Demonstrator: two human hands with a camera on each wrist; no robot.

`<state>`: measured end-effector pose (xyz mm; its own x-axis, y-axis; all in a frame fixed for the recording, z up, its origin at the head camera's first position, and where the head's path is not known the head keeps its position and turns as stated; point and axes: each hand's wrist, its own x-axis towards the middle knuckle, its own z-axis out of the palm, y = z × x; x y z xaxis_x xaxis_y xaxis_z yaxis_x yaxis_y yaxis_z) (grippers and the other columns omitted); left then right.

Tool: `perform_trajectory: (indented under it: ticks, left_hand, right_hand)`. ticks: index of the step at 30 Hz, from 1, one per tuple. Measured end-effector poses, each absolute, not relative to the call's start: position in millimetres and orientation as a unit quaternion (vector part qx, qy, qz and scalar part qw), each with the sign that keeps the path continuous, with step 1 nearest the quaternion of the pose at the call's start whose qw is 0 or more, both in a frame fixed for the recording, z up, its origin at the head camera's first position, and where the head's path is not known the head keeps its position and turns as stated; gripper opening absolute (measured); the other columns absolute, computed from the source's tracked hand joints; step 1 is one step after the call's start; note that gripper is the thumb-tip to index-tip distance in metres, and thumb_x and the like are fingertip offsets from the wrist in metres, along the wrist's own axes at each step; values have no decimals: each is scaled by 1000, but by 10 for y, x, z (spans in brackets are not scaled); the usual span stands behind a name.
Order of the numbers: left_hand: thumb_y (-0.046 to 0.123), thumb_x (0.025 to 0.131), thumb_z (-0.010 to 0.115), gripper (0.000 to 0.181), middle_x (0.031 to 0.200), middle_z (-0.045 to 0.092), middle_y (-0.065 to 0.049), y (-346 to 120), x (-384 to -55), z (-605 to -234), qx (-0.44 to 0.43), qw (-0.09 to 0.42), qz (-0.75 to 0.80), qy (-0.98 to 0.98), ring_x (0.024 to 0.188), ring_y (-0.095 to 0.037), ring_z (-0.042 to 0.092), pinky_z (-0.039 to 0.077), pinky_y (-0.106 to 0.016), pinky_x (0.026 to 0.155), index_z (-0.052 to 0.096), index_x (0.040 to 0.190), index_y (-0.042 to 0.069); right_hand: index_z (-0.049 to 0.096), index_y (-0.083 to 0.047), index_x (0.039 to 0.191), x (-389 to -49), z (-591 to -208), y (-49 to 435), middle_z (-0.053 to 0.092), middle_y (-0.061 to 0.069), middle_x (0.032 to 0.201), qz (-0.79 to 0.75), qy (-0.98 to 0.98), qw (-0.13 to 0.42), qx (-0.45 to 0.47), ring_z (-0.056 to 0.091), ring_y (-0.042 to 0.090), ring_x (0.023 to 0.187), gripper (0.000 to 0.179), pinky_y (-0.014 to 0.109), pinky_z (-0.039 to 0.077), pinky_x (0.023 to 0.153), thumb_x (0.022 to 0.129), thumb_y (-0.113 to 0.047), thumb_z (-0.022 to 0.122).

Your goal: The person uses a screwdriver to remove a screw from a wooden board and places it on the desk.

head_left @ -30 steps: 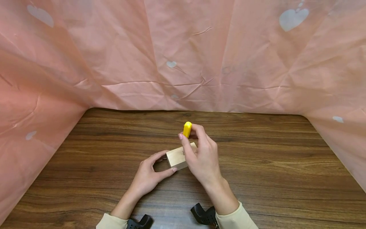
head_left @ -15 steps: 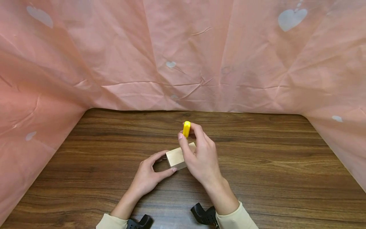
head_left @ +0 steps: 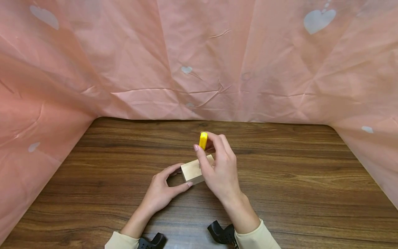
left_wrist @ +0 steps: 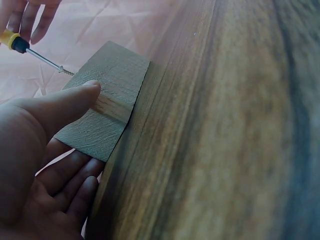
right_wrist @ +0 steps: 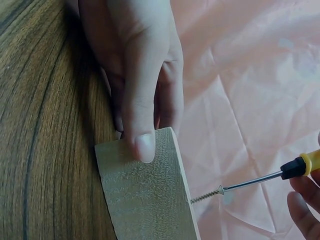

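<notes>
A pale wooden block rests on the table in the middle of the head view. My left hand grips its left end, thumb on the near side and fingers round the far side. My right hand pinches the yellow handle of a screwdriver between thumb and fingers above the block. In the right wrist view the driver's steel shaft meets the head of a screw, which stands upright in the block's top face with much of its thread showing. From above, my right hand hides the screw and the block's right end.
The dark wood-grain table spreads out on all sides of the hands. A pink cloth with pale hearts hangs along the back and both sides. Black wrist mounts sit beside both sleeves.
The fingers of my right hand have shifted on the screwdriver handle, with small turns of the grip. My left hand and the block have stayed in place.
</notes>
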<state>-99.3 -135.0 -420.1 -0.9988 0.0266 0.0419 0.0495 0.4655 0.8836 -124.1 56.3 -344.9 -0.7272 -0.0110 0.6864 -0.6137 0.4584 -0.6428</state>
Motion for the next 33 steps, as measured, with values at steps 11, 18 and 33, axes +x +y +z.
perform_trajectory:
  ticks: [11, 18, 33]
  left_hand:
    - [36, 84, 94, 60, 137, 75, -1, -1350, -991, -4201, -23, 13, -514, -857, 136, -24, 65, 47, -56, 119, 72, 139, 22]
    - [37, 85, 94, 60, 136, 75, -1, -1351, -989, -4206, -21, 10, -515, -857, 136, -24, 65, 46, -57, 120, 72, 139, 22]
    - [29, 82, 96, 63, 135, 75, 3, -1359, -997, -4210, -14, 1, -519, -855, 135, -20, 65, 46, -51, 120, 72, 139, 23]
  right_hand:
    - [66, -4, 120, -1227, -3434, 557, 72, 9, 105, 494, -790, 303, 201, 73, 18, 91, 26, 36, 64, 84, 98, -12, 78]
    - [68, -4, 120, -1210, -3428, 544, 73, 8, 106, 479, -794, 312, 205, 74, 19, 95, 27, 34, 64, 89, 96, -11, 79]
    - [70, -2, 120, -1217, -3431, 546, 76, 9, 104, 475, -791, 326, 207, 76, 19, 96, 25, 34, 65, 90, 96, -8, 77]
